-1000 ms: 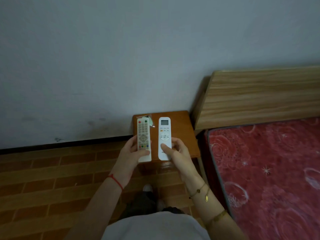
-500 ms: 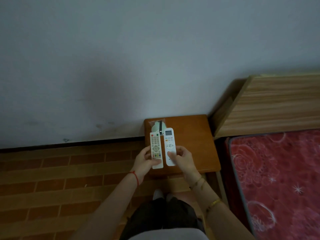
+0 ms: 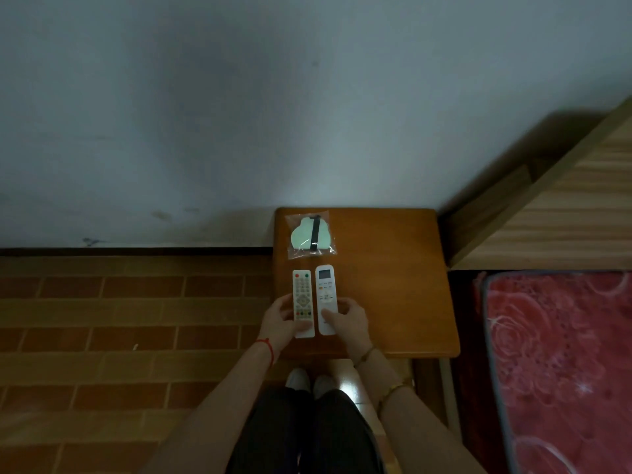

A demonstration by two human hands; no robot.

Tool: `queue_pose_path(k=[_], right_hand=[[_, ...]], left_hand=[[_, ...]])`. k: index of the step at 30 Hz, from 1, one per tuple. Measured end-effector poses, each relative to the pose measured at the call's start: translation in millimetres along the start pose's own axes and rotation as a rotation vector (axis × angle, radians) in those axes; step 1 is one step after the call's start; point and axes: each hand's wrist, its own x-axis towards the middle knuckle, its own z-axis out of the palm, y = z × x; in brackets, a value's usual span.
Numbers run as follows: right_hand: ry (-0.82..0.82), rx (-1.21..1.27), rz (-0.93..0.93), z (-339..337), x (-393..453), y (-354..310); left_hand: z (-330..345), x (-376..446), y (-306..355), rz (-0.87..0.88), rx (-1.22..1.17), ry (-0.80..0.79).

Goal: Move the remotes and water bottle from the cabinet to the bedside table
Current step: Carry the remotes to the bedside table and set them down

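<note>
Two white remotes lie side by side low over the left half of the brown bedside table (image 3: 393, 285). The TV remote (image 3: 302, 299) with coloured buttons is on the left, and my left hand (image 3: 280, 319) grips its lower end, thumb on top. The air-conditioner remote (image 3: 326, 292) with a small screen is on the right, held at its lower end by my right hand (image 3: 347, 319). I cannot tell whether the remotes rest on the tabletop. No water bottle is in view.
A clear plastic bag with a pale green item and a black strap (image 3: 311, 236) lies at the table's back left. The wall runs behind. A wooden headboard (image 3: 564, 213) and red mattress (image 3: 561, 364) stand to the right. Brick-patterned floor (image 3: 119, 336) lies left.
Both hands have carried the remotes forward and down over the table's left half. My view has drawn closer and tilted down, so the bag behind the remotes now shows fully.
</note>
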Motion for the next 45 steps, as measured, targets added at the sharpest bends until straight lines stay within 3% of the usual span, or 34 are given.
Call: queue_pose_path(k=[12,22,30,45], right_hand=[[0.053,-0.155,-0.072,39,60,42],[0.078,-0.148,-0.134,45,61,60],[0.155,-0.336,-0.284,48,69,71],[0.097,-0.347,-0.291,32,65,70]], left_hand=[[2,76,-57,0.061,0.055,0.103],[0,79,-64,0.199,0.276,0.234],[3,85,-74,0.275,0.492,0.326],[-3,75,-80,0.313,0.527,0.294]])
